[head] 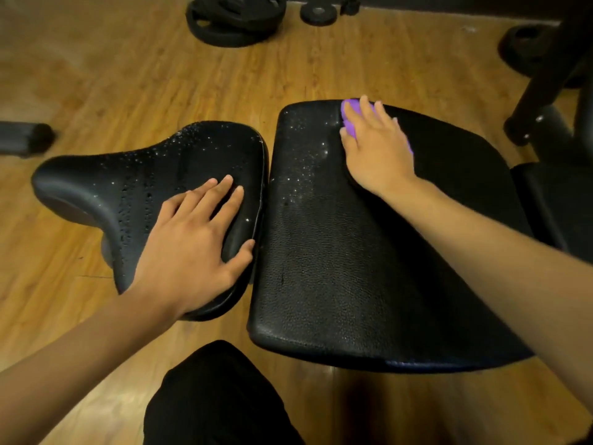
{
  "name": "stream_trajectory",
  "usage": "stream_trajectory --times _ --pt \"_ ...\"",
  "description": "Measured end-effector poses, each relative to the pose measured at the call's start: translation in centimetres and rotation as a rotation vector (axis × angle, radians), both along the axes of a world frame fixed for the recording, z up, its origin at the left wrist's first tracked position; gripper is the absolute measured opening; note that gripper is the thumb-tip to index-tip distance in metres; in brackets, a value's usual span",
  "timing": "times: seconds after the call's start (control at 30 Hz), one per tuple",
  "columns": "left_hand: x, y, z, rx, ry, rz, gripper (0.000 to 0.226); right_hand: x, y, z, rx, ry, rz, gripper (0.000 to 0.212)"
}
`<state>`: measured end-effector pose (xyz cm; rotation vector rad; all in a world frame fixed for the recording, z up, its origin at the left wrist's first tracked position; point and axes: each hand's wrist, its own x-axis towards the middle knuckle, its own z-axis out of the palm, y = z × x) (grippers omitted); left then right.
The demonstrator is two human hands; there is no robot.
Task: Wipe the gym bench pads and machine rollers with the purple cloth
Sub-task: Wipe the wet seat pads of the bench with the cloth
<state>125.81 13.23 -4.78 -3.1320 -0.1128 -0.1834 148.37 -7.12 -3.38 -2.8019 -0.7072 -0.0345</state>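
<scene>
A wooden floor [128, 75] lies under two black pads, with weight plates [236, 19] at the far edge. The left hand [192, 245] lies flat, fingers spread, on the droplet-covered seat pad [128, 187]. Just beside it, the back pad [337, 252] carries droplets along its left part. The right hand [375, 146] presses the purple cloth [349, 123] against the back pad's far edge, fingers extended over it.

Blocking and leaving room around the pads

Crowding far floor [128, 75]: weight plates [234, 19]; standing right: machine frame [542, 81]; lying open: narrow gap [267, 175] between pads.
</scene>
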Motion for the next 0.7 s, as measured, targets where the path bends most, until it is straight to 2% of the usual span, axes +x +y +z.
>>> stream_trajectory --times 0.07,0.17,0.2,0.27,0.37,0.43,0.5,0.63,0.7 --pt "-0.2 0.0 -0.1 0.004 -0.011 0.004 0.078 -3.6 -0.7 -0.6 0.019 -0.009 0.015 0.052" --pt "-0.6 0.0 -0.1 0.006 -0.026 0.014 0.077 -13.1 -4.8 -1.3 0.047 -0.031 0.21 0.056" --pt "-0.6 0.0 -0.1 0.009 -0.034 0.01 0.076 -14.0 -5.7 -1.4 0.035 -0.017 0.257 0.058" --pt "-0.4 0.0 -0.1 0.005 -0.05 0.01 0.076 -9.8 -4.7 -0.6 0.004 -0.015 0.304 0.06" --pt "0.0 0.1 -0.2 0.0 -0.056 0.013 0.075 0.3 0.9 -0.3 -0.031 -0.069 0.186 0.054" --pt "0.0 0.1 -0.4 0.001 -0.048 0.027 0.076 3.8 3.7 -0.1 -0.035 -0.056 0.113 0.052" --pt "-0.2 0.1 -0.4 0.002 -0.034 0.03 0.076 1.9 3.8 -0.6 -0.028 -0.06 0.126 0.052" --pt "-0.6 -0.1 0.0 0.001 -0.042 0.031 0.076 -10.4 -3.2 -1.2 0.019 -0.033 0.324 0.059" --pt "-0.4 -0.1 -0.1 -0.003 -0.067 0.031 0.075 -10.3 -4.4 -0.7 -0.006 -0.014 0.405 0.061"
